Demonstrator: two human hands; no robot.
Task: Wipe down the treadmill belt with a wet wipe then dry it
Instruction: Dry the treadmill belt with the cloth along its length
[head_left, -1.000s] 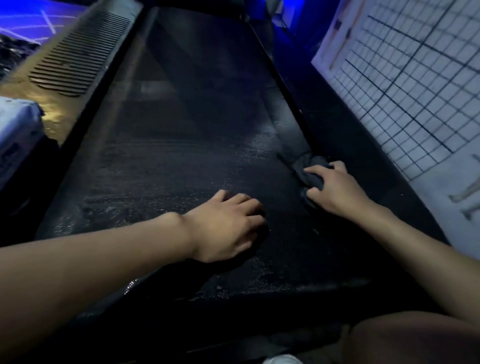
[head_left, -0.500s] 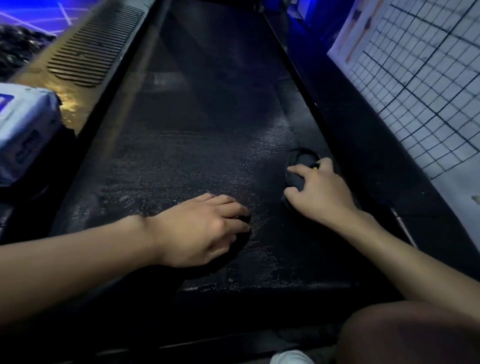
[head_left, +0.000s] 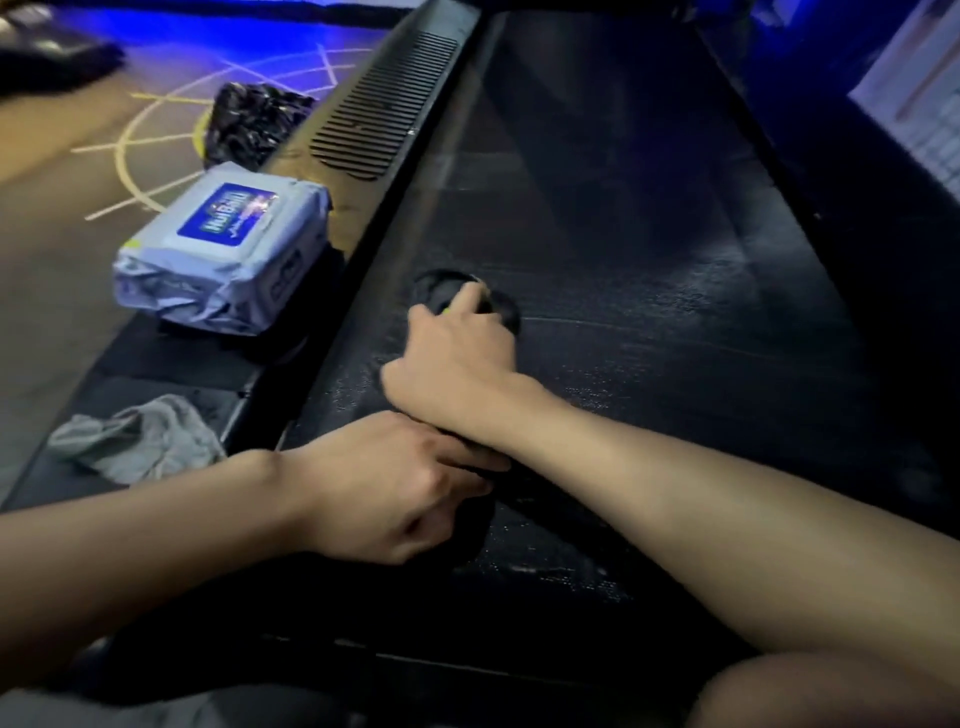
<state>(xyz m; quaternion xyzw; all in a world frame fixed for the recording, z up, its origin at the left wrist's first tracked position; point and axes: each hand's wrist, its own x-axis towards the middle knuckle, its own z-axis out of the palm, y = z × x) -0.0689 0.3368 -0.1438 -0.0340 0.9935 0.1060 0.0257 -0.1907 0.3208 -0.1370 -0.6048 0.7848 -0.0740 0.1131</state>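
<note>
The black treadmill belt (head_left: 649, 291) runs away from me, with damp glistening patches across it. My right hand (head_left: 457, 358) reaches across to the belt's left edge. It grips a dark cloth (head_left: 506, 312) and presses it on the belt. My left hand (head_left: 384, 488) rests on the near part of the belt, its fingers loosely bent and partly hidden under my right forearm. It holds nothing.
A pack of wet wipes (head_left: 223, 254) lies on the left side rail (head_left: 384, 104), which has vent slots. A crumpled grey wipe (head_left: 140, 441) lies nearer on that rail. A black plastic bag (head_left: 254, 124) sits on the floor beyond. My knee (head_left: 831, 691) is at bottom right.
My right hand has swept the dark cloth from the belt's right edge across to its left edge, crossing over my left hand. My view has turned left. The left hand has stayed on the belt.
</note>
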